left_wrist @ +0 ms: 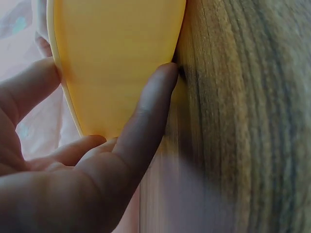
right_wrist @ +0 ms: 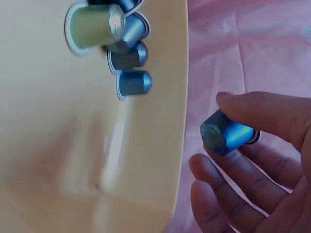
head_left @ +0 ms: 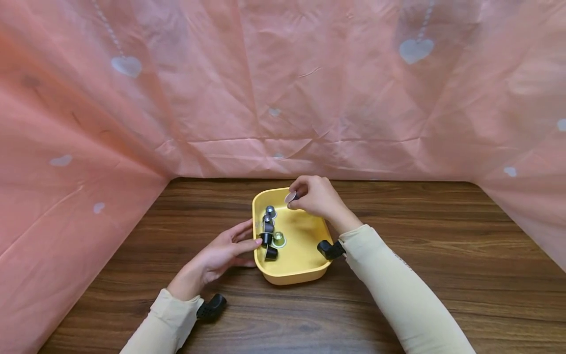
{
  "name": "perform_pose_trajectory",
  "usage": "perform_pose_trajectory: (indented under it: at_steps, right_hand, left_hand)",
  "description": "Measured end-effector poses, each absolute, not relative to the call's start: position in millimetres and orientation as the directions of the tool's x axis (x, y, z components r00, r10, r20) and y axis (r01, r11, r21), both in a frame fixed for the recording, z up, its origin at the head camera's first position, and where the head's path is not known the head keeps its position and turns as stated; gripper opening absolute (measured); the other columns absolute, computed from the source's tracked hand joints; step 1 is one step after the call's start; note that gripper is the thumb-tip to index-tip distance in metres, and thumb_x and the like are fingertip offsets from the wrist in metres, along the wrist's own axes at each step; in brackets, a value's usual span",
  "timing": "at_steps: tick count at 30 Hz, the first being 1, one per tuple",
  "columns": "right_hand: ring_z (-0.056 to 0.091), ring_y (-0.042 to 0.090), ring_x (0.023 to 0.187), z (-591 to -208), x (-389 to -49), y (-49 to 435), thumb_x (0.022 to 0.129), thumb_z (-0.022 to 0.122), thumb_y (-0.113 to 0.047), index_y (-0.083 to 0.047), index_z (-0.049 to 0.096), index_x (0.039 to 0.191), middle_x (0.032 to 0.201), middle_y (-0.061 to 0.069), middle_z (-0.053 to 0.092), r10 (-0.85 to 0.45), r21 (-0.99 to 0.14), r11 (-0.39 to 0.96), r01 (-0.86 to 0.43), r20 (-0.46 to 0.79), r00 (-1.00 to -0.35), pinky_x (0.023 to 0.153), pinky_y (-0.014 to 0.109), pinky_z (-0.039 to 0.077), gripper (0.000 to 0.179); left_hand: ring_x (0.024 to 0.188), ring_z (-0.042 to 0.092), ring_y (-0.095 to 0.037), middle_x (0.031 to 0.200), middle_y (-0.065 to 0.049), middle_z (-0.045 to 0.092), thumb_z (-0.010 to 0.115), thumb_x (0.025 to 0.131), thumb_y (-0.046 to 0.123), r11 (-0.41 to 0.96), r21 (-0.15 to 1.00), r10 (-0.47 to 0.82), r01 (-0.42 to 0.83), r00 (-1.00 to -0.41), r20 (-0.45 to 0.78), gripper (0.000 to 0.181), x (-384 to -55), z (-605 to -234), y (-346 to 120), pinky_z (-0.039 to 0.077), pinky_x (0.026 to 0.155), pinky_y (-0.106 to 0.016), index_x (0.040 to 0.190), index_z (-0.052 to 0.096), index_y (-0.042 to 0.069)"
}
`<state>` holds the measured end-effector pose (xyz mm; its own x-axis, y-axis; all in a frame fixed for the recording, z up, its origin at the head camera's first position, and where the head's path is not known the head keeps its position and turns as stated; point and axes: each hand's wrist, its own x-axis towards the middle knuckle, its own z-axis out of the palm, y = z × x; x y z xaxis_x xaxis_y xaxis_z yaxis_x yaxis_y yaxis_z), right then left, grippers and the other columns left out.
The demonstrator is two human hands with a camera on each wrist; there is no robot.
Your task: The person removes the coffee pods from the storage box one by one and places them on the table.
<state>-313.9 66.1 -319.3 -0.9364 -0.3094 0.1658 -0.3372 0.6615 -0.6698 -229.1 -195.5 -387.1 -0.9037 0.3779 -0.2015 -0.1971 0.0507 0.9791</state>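
My right hand (head_left: pixel 319 199) pinches a coffee capsule (right_wrist: pixel 227 134) between thumb and fingers, over the far right part of a yellow tray (head_left: pixel 305 255). The capsule is dark with a blue sheen, and in the head view its pale flat lid faces left. My left hand (head_left: pixel 221 255) grips the tray's left side, thumb over the rim and the other fingers along the outer wall. Inside, several capsules gather by the left wall: a gold-green capsule (head_left: pixel 278 238) stands upright, a black capsule (head_left: pixel 271 253) lies on its side, and dark and grey ones sit behind.
The tray stands on a dark wood-grain table (head_left: pixel 424 255). Behind and to the sides hangs a pink cloth (head_left: pixel 336 98) with pale hearts. A black wrist device (head_left: pixel 329 250) overlaps the tray's right edge, and another black device (head_left: pixel 212 308) sits at the left cuff.
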Motion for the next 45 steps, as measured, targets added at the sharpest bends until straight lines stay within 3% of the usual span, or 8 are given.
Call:
perform_pose_trajectory:
  at_steps: [11,22,28,45]
  right_hand:
    - [0.076,0.022,0.099,-314.4,-303.5,96.2,0.086,0.089,-0.018,-0.01,0.079,0.115,0.104,0.008,0.082,-0.274,-0.746,0.578,-0.33,0.204,-0.94,0.086,0.031,0.057,0.032]
    - [0.073,0.014,0.09,-328.0,-294.1,128.6,0.084,0.093,-0.023,-0.011,0.079,0.115,0.102,0.007,0.08,-0.178,-0.826,0.488,-0.283,0.223,-0.958,0.078,0.02,0.056,0.035]
    - [0.07,0.011,0.085,-332.5,-293.9,141.6,0.085,0.092,-0.019,-0.006,0.077,0.118,0.102,0.01,0.078,-0.187,-0.839,0.439,-0.322,0.265,-0.946,0.076,0.018,0.057,0.038]
    - [0.07,0.003,0.088,-345.6,-293.9,181.8,0.086,0.091,-0.018,-0.005,0.075,0.121,0.113,0.016,0.078,-0.15,-0.813,0.516,-0.271,0.226,-0.963,0.077,0.016,0.055,0.041]
  left_hand:
    - [0.136,0.059,-0.027,0.176,-0.022,0.029,0.066,0.106,0.014,0.043,0.974,0.372,-0.221,-0.902,-0.221,0.08,-230.6,-385.8,-195.5,0.063,0.1,-0.049,0.172,0.02,0.008]
    - [0.133,0.061,-0.027,0.175,-0.024,0.029,0.064,0.107,0.012,0.041,0.972,0.365,-0.23,-0.903,-0.229,0.08,-229.0,-385.0,-195.5,0.065,0.095,-0.045,0.172,0.018,0.007]
    - [0.131,0.063,-0.027,0.175,-0.023,0.029,0.064,0.107,0.013,0.046,0.973,0.356,-0.225,-0.907,-0.226,0.08,-228.1,-385.4,-194.9,0.065,0.095,-0.044,0.172,0.018,0.006]
    - [0.133,0.061,-0.026,0.176,-0.022,0.029,0.062,0.107,0.011,0.042,0.971,0.353,-0.235,-0.906,-0.234,0.079,-227.8,-383.4,-197.2,0.065,0.096,-0.042,0.172,0.018,0.007]
